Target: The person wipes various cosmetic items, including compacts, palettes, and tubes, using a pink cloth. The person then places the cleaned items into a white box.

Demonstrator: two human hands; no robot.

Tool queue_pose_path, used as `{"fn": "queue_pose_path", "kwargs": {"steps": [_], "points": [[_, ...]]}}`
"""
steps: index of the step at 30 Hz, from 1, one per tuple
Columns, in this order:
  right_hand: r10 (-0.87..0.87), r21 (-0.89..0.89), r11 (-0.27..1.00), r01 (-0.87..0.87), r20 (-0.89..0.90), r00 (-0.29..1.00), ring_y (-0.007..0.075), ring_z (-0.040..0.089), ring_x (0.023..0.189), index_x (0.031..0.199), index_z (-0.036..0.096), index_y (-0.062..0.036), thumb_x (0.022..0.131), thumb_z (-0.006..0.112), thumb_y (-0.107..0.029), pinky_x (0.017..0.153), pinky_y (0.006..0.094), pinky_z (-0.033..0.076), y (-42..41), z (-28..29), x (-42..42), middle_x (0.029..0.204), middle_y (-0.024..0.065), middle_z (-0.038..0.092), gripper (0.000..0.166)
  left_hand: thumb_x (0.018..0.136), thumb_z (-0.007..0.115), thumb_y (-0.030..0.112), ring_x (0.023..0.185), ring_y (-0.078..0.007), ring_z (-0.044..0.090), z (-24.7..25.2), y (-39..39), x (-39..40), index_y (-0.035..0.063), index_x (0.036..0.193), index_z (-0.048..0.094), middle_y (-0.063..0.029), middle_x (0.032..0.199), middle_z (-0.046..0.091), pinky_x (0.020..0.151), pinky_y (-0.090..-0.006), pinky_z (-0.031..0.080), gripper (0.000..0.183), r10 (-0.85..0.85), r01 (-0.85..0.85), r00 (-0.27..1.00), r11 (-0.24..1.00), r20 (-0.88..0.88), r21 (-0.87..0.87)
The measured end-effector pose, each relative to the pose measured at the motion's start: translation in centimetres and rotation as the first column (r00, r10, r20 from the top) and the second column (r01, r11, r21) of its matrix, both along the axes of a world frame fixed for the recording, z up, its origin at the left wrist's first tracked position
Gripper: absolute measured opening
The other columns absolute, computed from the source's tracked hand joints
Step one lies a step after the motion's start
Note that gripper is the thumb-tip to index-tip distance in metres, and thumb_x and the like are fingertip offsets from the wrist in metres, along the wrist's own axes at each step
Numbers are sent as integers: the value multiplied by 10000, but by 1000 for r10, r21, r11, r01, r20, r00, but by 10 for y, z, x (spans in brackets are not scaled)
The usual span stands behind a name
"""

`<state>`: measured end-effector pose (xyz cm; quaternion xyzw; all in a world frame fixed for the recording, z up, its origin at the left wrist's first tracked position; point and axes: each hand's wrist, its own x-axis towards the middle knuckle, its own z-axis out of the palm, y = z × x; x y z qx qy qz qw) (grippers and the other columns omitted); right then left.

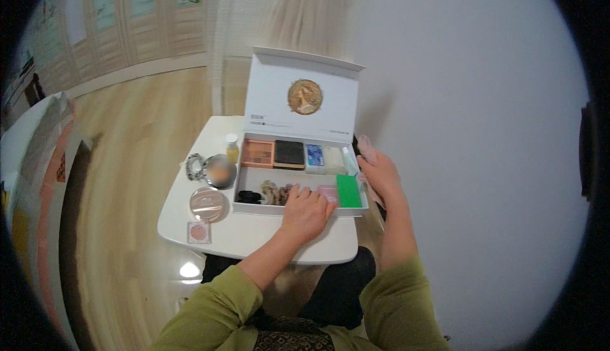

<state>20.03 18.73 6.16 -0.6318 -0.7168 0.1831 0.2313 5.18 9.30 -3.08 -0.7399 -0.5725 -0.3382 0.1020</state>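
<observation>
A white box (300,178) with its lid (267,84) raised stands on a small white table. My left hand (307,212) reaches over its front wall, fingertips down beside a mauve scrunchie (285,193); whether they grip anything is hidden. Left of that lie a beige scrunchie (270,191) and a black item (249,197). To its right are a pink case (328,193) and a green block (349,191). Along the back sit an orange makeup palette (258,153), a black case (289,153) and a blue-and-white pack (315,155). Outside the right wall, my right hand (383,177) holds pink cloth (366,149).
On the white table (181,208), left of the box, are a small bottle (232,149), a beaded bracelet (194,167), a round mirror (220,171), a round compact (207,203) and a square blush case (198,232). A wall (476,136) rises close on the right; a bed (43,184) stands left.
</observation>
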Motion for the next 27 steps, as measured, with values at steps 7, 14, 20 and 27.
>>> {"fn": "queue_pose_path", "kwargs": {"steps": [7, 14, 20, 27], "points": [[106, -68, 973, -222, -719, 687, 200, 543, 893, 1083, 499, 29, 864, 491, -277, 789, 302, 414, -71, 8, -14, 983, 125, 574, 377, 784, 558, 237, 1042, -293, 467, 7, -14, -11, 67, 988, 540, -112, 1004, 553, 932, -520, 269, 266, -61, 61, 995, 998, 74, 10], [-21, -236, 954, -185, -667, 744, 163, 516, 938, 1126, 492, 18, 903, 429, -310, 820, 288, 404, -128, -18, -3, 1052, 95, 551, 401, 692, 656, 177, 1139, -318, 400, 28, -88, -88, 87, 1115, 486, -114, 1150, 489, 972, -568, 184, 465, 185, -178, 982, 977, 50, -120], [-41, -220, 945, -240, -811, 583, 164, 490, 983, 1152, 480, 20, 915, 401, -331, 863, 288, 381, -155, -34, -7, 1090, 91, 524, 432, 654, 692, 277, 1091, -325, 418, 17, -115, -159, 75, 1155, 435, -151, 1154, 466, 904, -486, 302, 599, 458, -437, 889, 841, -9, -318], [95, -144, 930, -339, -796, 598, 166, 463, 1020, 1199, 419, 33, 921, 399, -288, 895, 293, 360, -167, -39, -6, 1127, 95, 490, 425, 581, 733, 316, 997, -309, 472, 22, -101, -178, 84, 1176, 430, -143, 1106, 505, 840, -409, 381, 707, 372, -314, 926, 852, 63, -418]]}}
